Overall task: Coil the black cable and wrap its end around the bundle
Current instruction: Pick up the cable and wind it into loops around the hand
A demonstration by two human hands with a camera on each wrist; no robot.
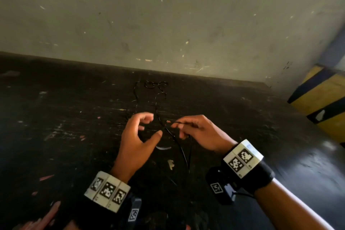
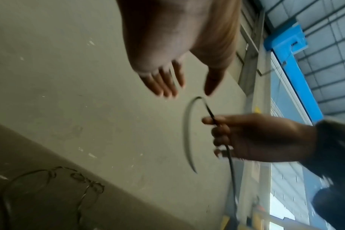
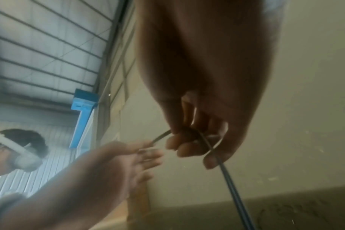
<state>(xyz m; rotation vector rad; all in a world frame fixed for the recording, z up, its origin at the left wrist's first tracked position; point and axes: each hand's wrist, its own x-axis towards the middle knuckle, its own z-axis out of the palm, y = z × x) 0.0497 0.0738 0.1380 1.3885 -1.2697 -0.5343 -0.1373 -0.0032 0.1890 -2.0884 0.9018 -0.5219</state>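
A thin black cable (image 1: 157, 106) lies on the dark, scuffed table (image 1: 65, 117), with small curls at its far end near the wall. My right hand (image 1: 177, 124) pinches the near part of the cable (image 3: 223, 168) between thumb and fingers, above the table. A loop of it (image 1: 187, 152) hangs down toward me. In the left wrist view the cable (image 2: 186, 132) arcs out of the right hand (image 2: 220, 132). My left hand (image 1: 152, 126) hovers just left of the pinch with its fingers (image 2: 167, 84) spread and holding nothing; its fingertips (image 3: 148, 151) are close to the cable.
The table ends at a stained pale wall (image 1: 168, 15). A yellow and black striped block (image 1: 321, 102) stands beyond the table's right side. Small scraps and paint flecks (image 1: 170, 163) dot the table top.
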